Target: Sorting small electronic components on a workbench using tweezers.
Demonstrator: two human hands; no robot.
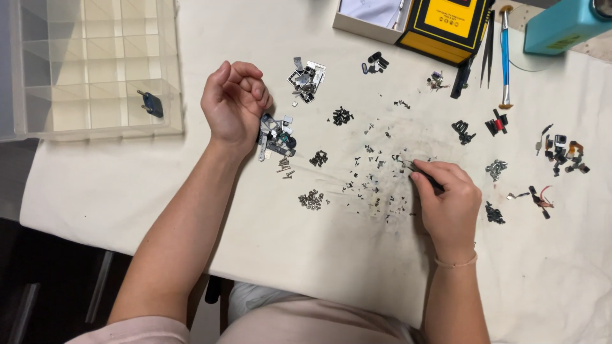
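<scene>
- The right hand (449, 207) rests near the middle of the tabletop (95, 185), its fingers (440, 173) pinched tight around slim dark tweezers (422, 174), whose metal tips point left into the tiny screws (373, 185).
- Those screws are small dark specks, strewn loosely over a smudged grey patch of the white cloth that covers the tabletop.
- The left hand (234, 102) sits toward the left edge, its fingers curled into a loose fist; whether anything lies inside it cannot be told.
- Just beside that hand's heel lies a heap of flat metal brackets (276, 138), grey and silvery with angular shapes.
- A second shiny pile of metal pieces (307, 79) lies farther back, apart from the hand.
- A clear plastic organiser box (89, 64) with square compartments stands at the far left corner; one compartment holds a small blue-grey part (151, 104).
- At the far edge sit a yellow and black box (449, 22) and a thin blue-handled tool (505, 57).
- Near the right edge lie clusters of small black and orange components (564, 153).
</scene>
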